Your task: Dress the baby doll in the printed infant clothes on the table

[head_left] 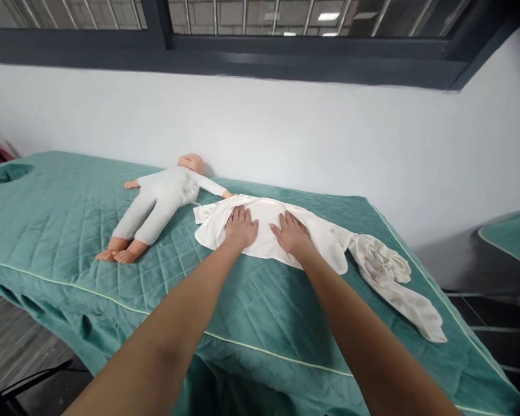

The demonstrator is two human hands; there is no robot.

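A white baby garment [264, 216] lies spread on the green quilted bed cover [60, 214]. My left hand [241, 224] rests flat on its left half with fingers stretched out. My right hand [291, 232] lies flat on its right half, fingers apart. Both palms press on the cloth and hold nothing. To the left a baby doll [160, 199] in a pale grey suit lies on its back, arms out, head toward the wall. A patterned white cloth [390, 271] trails crumpled from the garment toward the bed's right edge.
The bed stands against a white wall [329, 138] under a dark-framed window. A face hole [6, 172] opens in the bed's far left end. A second green bed [513, 234] shows at the right, with dark floor between.
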